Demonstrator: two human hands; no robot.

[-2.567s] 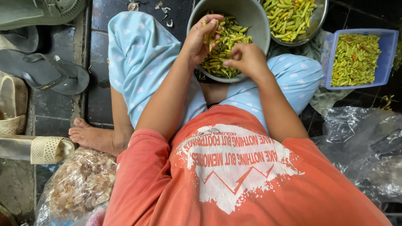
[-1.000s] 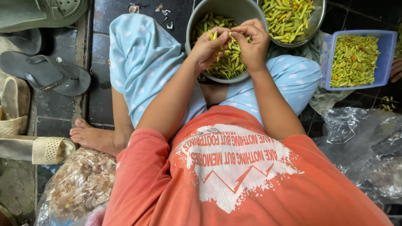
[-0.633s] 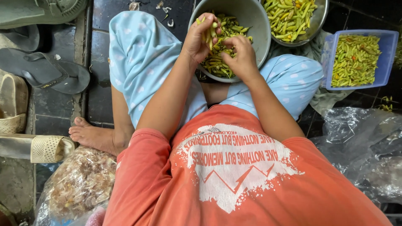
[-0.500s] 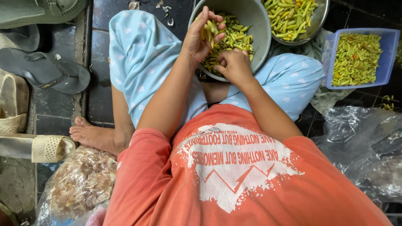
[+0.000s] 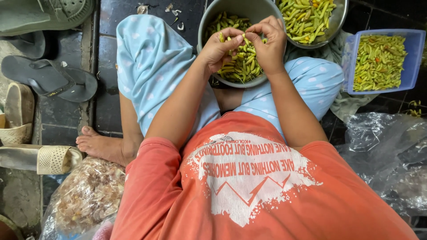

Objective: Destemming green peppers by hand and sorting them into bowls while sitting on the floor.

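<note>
Both hands meet over the grey bowl (image 5: 209, 26) at upper centre: left hand (image 5: 218, 49) and right hand (image 5: 269, 42) pinch one green chili (image 5: 243, 41) between fingertips, seemingly plucking its stem; next calls for a clean snap

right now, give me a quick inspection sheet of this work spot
surface: dark tiled floor, person seated on it.
job's things: grey bowl of green chillies in the lap; one chilli pinched between both hands.
clutter: second metal bowl and blue tub, both with chillies; clear bag of dry skins; crumpled plastic.
hands: left hand and right hand meet over the grey bowl.
cables: nothing seen.
surroundings: sandals at the left.
</note>
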